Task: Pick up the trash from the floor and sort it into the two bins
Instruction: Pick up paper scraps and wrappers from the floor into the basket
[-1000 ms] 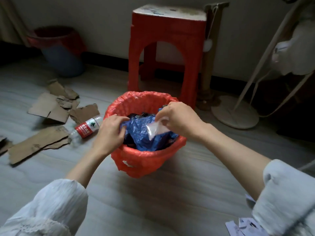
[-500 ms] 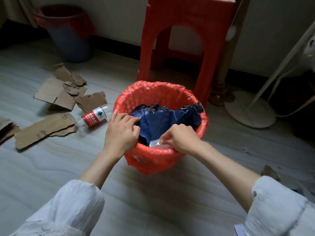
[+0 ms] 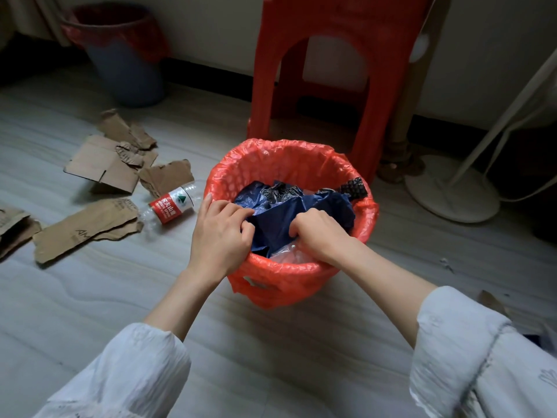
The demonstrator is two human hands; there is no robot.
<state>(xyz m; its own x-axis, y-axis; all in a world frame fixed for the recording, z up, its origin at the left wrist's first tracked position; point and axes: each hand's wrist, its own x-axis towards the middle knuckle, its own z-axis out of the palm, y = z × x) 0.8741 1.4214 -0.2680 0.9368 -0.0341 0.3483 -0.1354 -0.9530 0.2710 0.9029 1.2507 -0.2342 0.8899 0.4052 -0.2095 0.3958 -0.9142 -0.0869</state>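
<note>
A bin with a red liner (image 3: 304, 162) stands on the floor in front of me, holding a dark blue plastic bag (image 3: 325, 206), black wrappers and clear plastic (image 3: 286, 254). My left hand (image 3: 220, 233) rests over the bin's near-left rim, fingers curled onto the blue bag. My right hand (image 3: 319, 233) is inside the bin, fingers curled down into the blue bag beside the clear plastic. A second bin, blue with a red liner (image 3: 126, 52), stands at the back left by the wall.
Torn cardboard pieces (image 3: 105, 164) and a clear water bottle with a red label (image 3: 171, 205) lie on the floor left of the near bin. A red plastic stool (image 3: 337, 73) stands behind it. A white fan base (image 3: 452, 188) sits at the right.
My right hand has gone from above the bin with a clear plastic piece down into it. The clear plastic now lies under the blue bag's near edge. The view has tilted down.
</note>
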